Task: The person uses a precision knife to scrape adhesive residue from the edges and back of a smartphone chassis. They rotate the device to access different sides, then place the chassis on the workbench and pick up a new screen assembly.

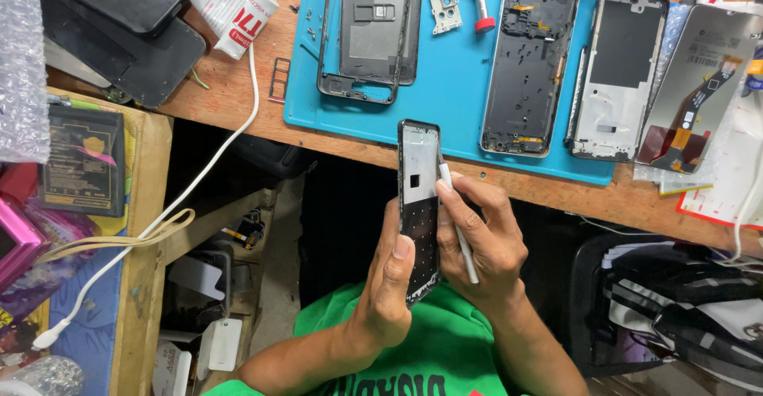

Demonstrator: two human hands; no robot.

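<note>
Green shirt below; my left hand clasps a phone frame upright, my right hand pinching a white tool against its edge, over the blue mat.

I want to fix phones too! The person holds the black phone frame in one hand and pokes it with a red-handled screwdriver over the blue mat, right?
Not quite. The head view shows the right hand holding a thin white stick tool, not a red-handled screwdriver. The left hand does hold the black phone frame, just in front of the blue mat.
</note>
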